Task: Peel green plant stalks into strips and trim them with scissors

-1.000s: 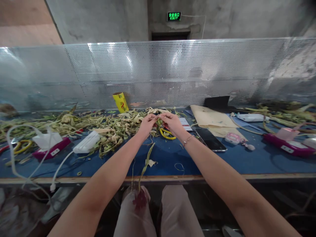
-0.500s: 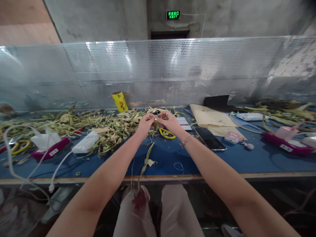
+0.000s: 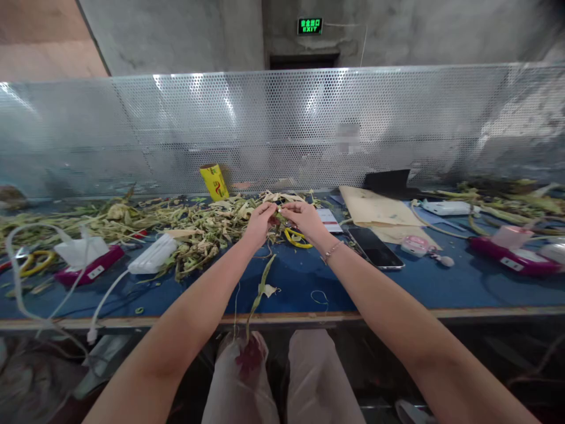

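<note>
My left hand [image 3: 261,221] and my right hand [image 3: 303,217] meet above the blue table, fingertips nearly touching. Both are closed in a pinch around a tiny pale bit [image 3: 279,210], too small to name. Behind and left of them spreads a heap of dried, withered plant stems and leaves [image 3: 212,227]. Just under my right hand lies a yellow loop [image 3: 298,239], which looks like a scissors handle. A long green leaf strip [image 3: 263,280] hangs over the table's front edge below my hands.
A phone [image 3: 375,248], brown paper [image 3: 382,207] and a pink earphone case [image 3: 415,245] lie right. On the left are a white power bank [image 3: 153,254], a purple power strip [image 3: 90,268] and cables. A perforated metal screen [image 3: 282,129] stands behind, a yellow packet [image 3: 215,181] against it.
The fingers of my right hand have straightened a little and shifted slightly left toward my left fingertips. The things on the table have stayed put.
</note>
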